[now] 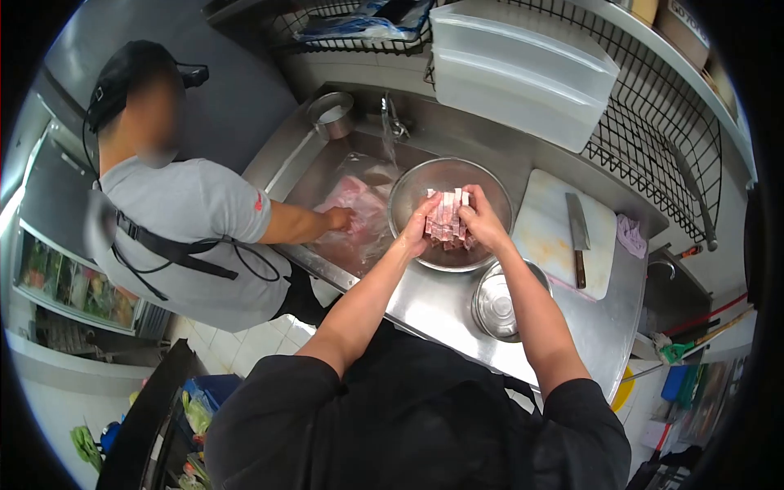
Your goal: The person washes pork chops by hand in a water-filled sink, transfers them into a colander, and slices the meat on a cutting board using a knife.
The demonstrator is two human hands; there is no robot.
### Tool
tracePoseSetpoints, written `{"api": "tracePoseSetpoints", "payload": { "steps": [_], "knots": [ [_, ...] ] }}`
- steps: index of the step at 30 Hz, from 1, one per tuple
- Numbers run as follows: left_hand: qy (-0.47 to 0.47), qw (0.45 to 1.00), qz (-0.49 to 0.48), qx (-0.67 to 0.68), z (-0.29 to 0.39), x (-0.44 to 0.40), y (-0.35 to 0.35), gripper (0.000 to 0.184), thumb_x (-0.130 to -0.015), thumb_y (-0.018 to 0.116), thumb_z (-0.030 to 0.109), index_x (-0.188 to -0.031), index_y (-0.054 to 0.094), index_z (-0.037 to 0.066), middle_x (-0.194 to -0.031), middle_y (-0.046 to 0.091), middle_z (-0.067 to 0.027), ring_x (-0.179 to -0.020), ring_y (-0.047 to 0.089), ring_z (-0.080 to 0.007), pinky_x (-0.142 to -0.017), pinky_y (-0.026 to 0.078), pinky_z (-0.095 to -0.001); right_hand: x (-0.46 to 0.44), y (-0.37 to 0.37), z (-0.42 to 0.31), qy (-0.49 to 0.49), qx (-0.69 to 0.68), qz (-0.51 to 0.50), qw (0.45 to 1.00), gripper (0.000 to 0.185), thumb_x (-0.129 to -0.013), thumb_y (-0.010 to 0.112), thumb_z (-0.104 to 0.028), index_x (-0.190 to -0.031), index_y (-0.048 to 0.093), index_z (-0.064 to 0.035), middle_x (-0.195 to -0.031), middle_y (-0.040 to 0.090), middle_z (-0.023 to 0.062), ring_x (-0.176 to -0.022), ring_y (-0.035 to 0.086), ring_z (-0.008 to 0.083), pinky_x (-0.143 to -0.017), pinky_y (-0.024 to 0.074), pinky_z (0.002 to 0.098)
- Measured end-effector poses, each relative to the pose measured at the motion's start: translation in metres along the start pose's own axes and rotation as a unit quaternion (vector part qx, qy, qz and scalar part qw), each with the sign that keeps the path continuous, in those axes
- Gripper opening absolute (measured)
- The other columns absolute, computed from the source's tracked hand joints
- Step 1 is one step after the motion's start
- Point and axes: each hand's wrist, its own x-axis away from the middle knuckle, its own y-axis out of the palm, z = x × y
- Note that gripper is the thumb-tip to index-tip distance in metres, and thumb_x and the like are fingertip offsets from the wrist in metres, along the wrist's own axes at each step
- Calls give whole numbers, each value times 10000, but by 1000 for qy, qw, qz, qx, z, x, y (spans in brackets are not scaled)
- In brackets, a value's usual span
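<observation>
"Kitchen fridge (65,273) at the far left, glass-fronted; who is that beside it?"

"One co-worker (188,196) in a light grey T-shirt, by the front left edge of the steel sink (327,272), with an outstretched arm (290,224) reaching to a large pinkish piece of meat (353,193) in the basin."

"And up in the sink's back left corner?"

"Small steel pot (333,122). Just right of it, at the back edge, the tap (395,128) lets a stream of water down into the basin."

"Now the person in black sleeves?"

"Left hand (416,227) first: fingers curled, pressing on the left side of a bundle of pink-and-white meat strips (446,219)."

"Are those strips in the steel bowl (411,175)?"

"Above it, inside its rim as I look down. Whether they touch its bottom I can't tell. The bowl itself is at the basin's right edge."

"Right hand (483,222)?"

"Curled too, closing from the right, so both hands grip the bundle between them."

"Further along?"

"Near the counter's front edge, a round steel container (494,306), partly behind the right forearm. Then a white cutting board (543,220), with a knife (577,229) towards its right edge, the handle pointing to the front. Last, a crumpled purplish cloth (631,235) by the counter's back right corner"
</observation>
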Motion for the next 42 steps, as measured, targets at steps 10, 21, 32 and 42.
{"api": "tracePoseSetpoints", "payload": {
  "steps": [10, 21, 32, 42],
  "knots": [
    [50, 996, 66, -37, 8, 1, 2, 595, -892, 679, 384, -1308, 400, 63, -1187, 574, -111, -1085, 601, -204, -933, 503, -371, -15, -1, 11, -35, 11, 29, 999, 364, -945, 506, -74, -1295, 407, -102, -1052, 574, 108, -895, 571, 163, -733, 504, 338],
    [75, 992, 91, -38, -3, -4, -5, 658, -827, 729, 314, -1310, 369, 48, -1191, 516, -94, -1106, 546, -188, -960, 472, -355, -28, -5, 22, -67, -30, 9, 997, 287, -979, 493, -49, -1252, 423, -101, -1044, 575, 103, -878, 585, 157, -699, 515, 324],
    [-221, 972, -60, -53, 19, -14, -4, 750, -874, 453, 764, -1309, 597, 170, -1235, 657, -78, -1101, 641, -264, -945, 497, -470, -36, -28, 8, 173, -60, 26, 983, 359, -906, 534, -218, -1207, 490, -27, -999, 568, 159, -837, 671, 360, -633, 632, 521],
    [-269, 883, 24, -384, 10, -40, -34, 765, -847, 655, 559, -1456, 425, 157, -1397, 541, -112, -1234, 549, -269, -999, 408, -571, -50, -30, 76, 284, -145, -29, 947, 357, -928, 535, -275, -1180, 558, -23, -1111, 605, 214, -1002, 643, 428, -853, 547, 608]
  ]
}}
